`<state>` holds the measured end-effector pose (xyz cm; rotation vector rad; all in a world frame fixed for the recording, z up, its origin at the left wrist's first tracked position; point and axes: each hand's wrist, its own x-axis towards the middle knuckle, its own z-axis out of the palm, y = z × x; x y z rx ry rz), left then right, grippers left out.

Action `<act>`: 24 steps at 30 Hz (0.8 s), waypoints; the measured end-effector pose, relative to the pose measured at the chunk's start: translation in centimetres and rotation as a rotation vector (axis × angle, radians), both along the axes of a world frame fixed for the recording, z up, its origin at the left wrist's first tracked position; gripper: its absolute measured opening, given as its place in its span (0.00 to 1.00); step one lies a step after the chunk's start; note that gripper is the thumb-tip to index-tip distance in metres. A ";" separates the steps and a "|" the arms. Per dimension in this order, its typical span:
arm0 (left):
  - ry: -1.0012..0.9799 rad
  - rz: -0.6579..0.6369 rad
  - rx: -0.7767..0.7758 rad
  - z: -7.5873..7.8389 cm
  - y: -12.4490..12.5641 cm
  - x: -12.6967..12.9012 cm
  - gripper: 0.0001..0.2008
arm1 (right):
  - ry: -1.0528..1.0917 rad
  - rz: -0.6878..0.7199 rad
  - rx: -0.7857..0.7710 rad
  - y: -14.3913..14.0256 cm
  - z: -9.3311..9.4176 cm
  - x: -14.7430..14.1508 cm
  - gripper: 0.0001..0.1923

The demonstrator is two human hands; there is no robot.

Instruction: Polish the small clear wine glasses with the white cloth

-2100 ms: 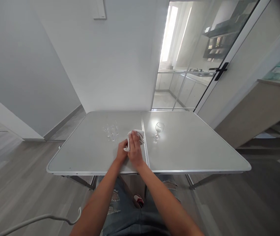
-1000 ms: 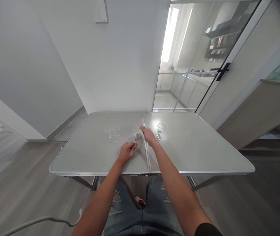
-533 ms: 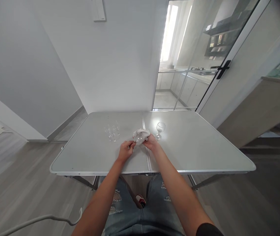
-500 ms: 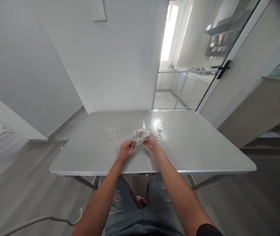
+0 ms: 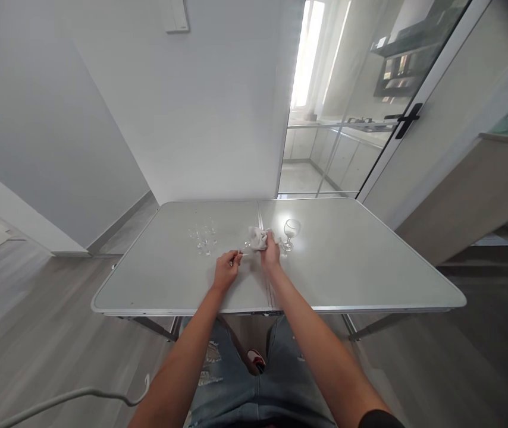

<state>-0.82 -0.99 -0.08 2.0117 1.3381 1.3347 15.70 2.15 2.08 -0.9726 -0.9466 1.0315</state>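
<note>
My left hand (image 5: 226, 270) pinches the stem and foot of a small clear wine glass (image 5: 245, 246) that lies tilted over the grey folding table (image 5: 347, 267). A white cloth (image 5: 258, 236) is pressed around the glass's bowl by my right hand (image 5: 272, 254). Just right of my right hand, another clear wine glass (image 5: 290, 232) stands upright. Several more small glasses (image 5: 203, 236) are grouped to the left of my left hand.
The table's centre seam (image 5: 266, 273) runs between my hands. Behind the table are a white wall and a glass sliding door (image 5: 370, 101) with a black handle. A wooden counter (image 5: 481, 178) stands at the right. A white cable (image 5: 71, 398) hangs low left.
Both hands were bunched over the cloth near the table; since then the left hand took the glass by its stem, and the right hand with the cloth shifted up and right around the bowl.
</note>
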 end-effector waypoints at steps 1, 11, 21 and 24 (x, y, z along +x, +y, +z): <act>0.000 -0.004 -0.007 0.1 0.0 0.0 0.16 | 0.124 0.076 0.010 -0.4 0.0 -0.7 0.29; -0.175 0.010 -0.069 0.4 0.0 0.2 0.21 | 0.092 0.296 0.092 -2.1 -1.9 -3.3 0.21; -0.223 -0.124 -0.176 -0.6 0.4 0.2 0.22 | -0.032 0.258 0.111 -3.2 -0.9 -2.3 0.22; -0.159 -0.015 -0.068 -0.3 0.1 0.1 0.19 | -0.146 0.199 0.119 -3.6 -0.9 -2.5 0.20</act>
